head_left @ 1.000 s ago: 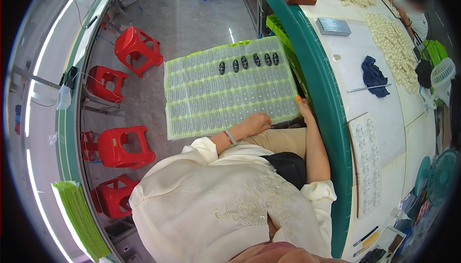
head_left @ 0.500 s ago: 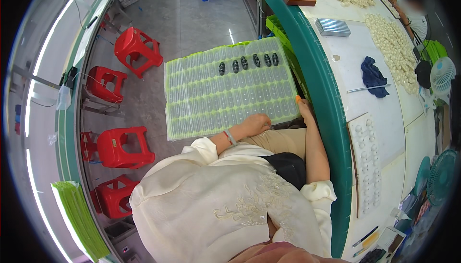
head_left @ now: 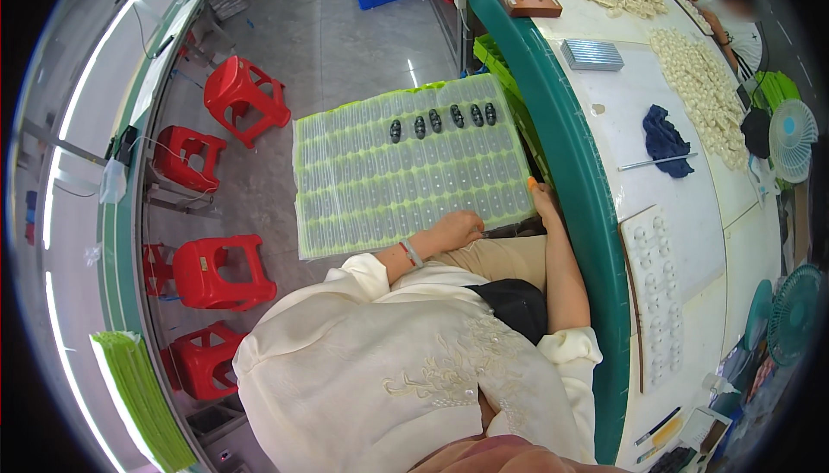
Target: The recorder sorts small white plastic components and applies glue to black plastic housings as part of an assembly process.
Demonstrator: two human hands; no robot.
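A wide plastic compartment tray (head_left: 345, 201), clear over light green, spreads out in front of me with rows of long oval pockets. Several shiny black oval pieces (head_left: 434, 120) sit in its far row, towards the right. My left hand (head_left: 458, 229) is closed at the tray's near edge, its fingertips partly hidden. At the near right corner my right hand (head_left: 544, 201) grips the tray, an orange cover on one fingertip. Beige trousers (head_left: 501, 257) show just under the near edge.
To the right, a green-edged worktable (head_left: 596, 257) carries pale piece piles (head_left: 699, 93), a dark blue cloth (head_left: 667, 140), a metal block (head_left: 592, 54) and a white moulded tray (head_left: 656, 292). Red stools (head_left: 224, 270) line the left. A co-worker (head_left: 734, 32) sits across the table.
The whole view has shifted slightly. Both hands stay on the tray, and the black pieces keep their pockets. More of the co-worker's arms now shows.
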